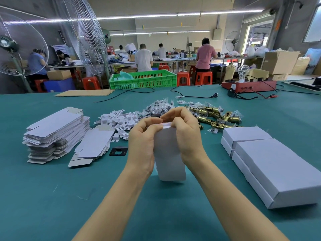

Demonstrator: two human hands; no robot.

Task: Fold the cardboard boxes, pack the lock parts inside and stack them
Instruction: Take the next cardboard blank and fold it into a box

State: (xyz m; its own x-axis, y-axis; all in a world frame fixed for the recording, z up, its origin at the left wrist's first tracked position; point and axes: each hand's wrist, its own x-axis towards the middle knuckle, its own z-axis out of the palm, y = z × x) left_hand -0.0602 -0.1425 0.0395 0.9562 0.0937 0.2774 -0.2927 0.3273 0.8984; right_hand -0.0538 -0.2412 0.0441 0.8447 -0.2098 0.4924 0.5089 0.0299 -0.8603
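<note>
I hold a white cardboard box (pixel 169 153) upright over the green table (pixel 52 197). My left hand (pixel 143 141) grips its left side and my right hand (pixel 186 133) its right side, with the fingertips of both curled over the top flap. Flat unfolded box blanks (pixel 55 131) are stacked at the left, with a few more (pixel 94 145) beside them. Brass lock latches (pixel 213 115) lie behind my hands on the right. Small bagged parts (pixel 159 106) and white cardboard inserts (pixel 118 120) are heaped in the middle. Closed white boxes (pixel 271 162) lie in rows on the right.
A black strike plate (pixel 119 151) lies on the table left of my left wrist. A red test unit with a bulb (pixel 248 85), cables and a plug (pixel 214 95) sit at the far edge. A green crate (pixel 143 79), fans, stools and several workers stand beyond the table.
</note>
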